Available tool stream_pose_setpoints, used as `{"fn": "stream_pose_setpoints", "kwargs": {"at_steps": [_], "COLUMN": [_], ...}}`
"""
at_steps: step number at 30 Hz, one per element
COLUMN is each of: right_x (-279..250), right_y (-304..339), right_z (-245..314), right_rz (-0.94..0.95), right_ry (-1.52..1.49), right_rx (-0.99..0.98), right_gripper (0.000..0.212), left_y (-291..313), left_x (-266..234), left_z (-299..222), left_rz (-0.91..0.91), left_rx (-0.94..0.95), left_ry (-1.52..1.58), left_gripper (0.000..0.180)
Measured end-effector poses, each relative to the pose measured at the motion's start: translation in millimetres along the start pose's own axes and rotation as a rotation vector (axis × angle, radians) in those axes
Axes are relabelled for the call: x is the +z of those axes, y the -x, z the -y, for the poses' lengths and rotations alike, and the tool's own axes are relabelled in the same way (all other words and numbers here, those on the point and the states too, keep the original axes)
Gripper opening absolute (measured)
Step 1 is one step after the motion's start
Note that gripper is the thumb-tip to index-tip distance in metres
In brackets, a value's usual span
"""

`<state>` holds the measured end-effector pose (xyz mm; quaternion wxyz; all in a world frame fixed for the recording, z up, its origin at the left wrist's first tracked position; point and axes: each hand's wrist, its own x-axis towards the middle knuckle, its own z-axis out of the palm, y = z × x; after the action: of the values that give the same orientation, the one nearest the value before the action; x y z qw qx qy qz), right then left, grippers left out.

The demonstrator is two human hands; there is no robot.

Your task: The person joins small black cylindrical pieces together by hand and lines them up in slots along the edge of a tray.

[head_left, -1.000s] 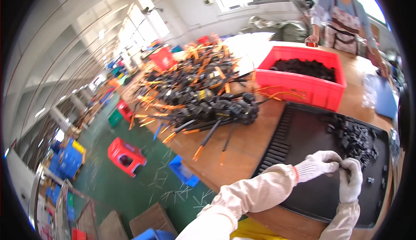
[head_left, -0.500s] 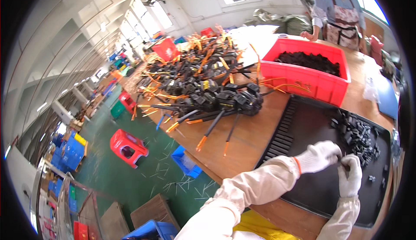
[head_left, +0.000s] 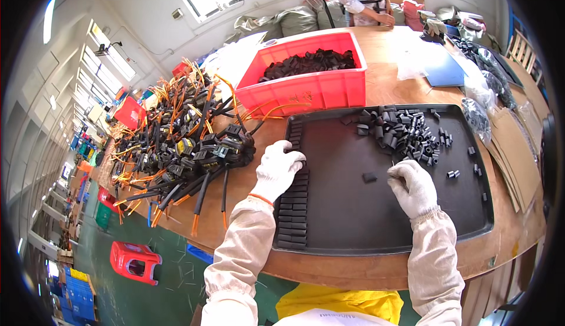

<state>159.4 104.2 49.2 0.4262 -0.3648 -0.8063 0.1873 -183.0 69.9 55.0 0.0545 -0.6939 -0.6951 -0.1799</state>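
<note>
A large black tray [head_left: 344,208] lies before me on the table. Along its left edge runs a column of short black tubes [head_left: 292,217], laid side by side. My left hand [head_left: 276,171], in a white glove, bends its fingers over the upper part of this column; whatever they grip is hidden beneath them. A heap of loose black tubes [head_left: 406,133] covers the tray's far right part. Just below the heap, my gloved right hand [head_left: 414,189] curls with thumb and forefinger together, on something too small to make out. One single black tube [head_left: 369,177] lies left of it.
Behind the tray stands a red bin [head_left: 318,93] of black pieces. Bundled black cables with orange wire ends [head_left: 182,143] pile up at left. Cardboard sheets [head_left: 509,155] and a blue sheet [head_left: 442,67] lie at right. A person [head_left: 365,2] stands across the table [head_left: 382,37].
My hands were together by the heap; the left has moved away to the tube column at the tray's left edge. The view has turned rightward. The other person's arm has shifted.
</note>
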Motion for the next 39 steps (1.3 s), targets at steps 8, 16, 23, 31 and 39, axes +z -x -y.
{"fn": "stream_pose_setpoints", "kwargs": {"at_steps": [8,16,23,31,39], "right_x": [3.7,19.5,3.6,-35.1,-30.0], "right_y": [8.4,5.6,-9.8,1.9,16.6], "right_z": [-7.7,-7.8,-3.4,-22.8,-57.0], "right_rz": [-0.075,-0.028,-0.014,-0.219,-0.021], "right_ry": [0.003,-0.049,0.100,0.419,0.884], "right_rx": [-0.089,-0.063,-0.103,-0.054,0.325], "right_gripper": [0.022,0.022,0.013,0.018,0.012], "left_y": [-6.8,-1.2,-17.9,-2.5,-9.5], "left_x": [30.6,22.8,17.1,48.7,55.9], "left_z": [-0.9,-10.9,-134.0,-117.1,-87.5], "left_rz": [0.155,-0.062,0.341,-0.014,-0.152], "left_rx": [-0.121,0.195,0.274,0.306,0.299], "left_ry": [-0.113,-0.071,-0.080,0.195,0.269], "left_gripper": [0.018,0.040,0.042,0.022,0.053]}}
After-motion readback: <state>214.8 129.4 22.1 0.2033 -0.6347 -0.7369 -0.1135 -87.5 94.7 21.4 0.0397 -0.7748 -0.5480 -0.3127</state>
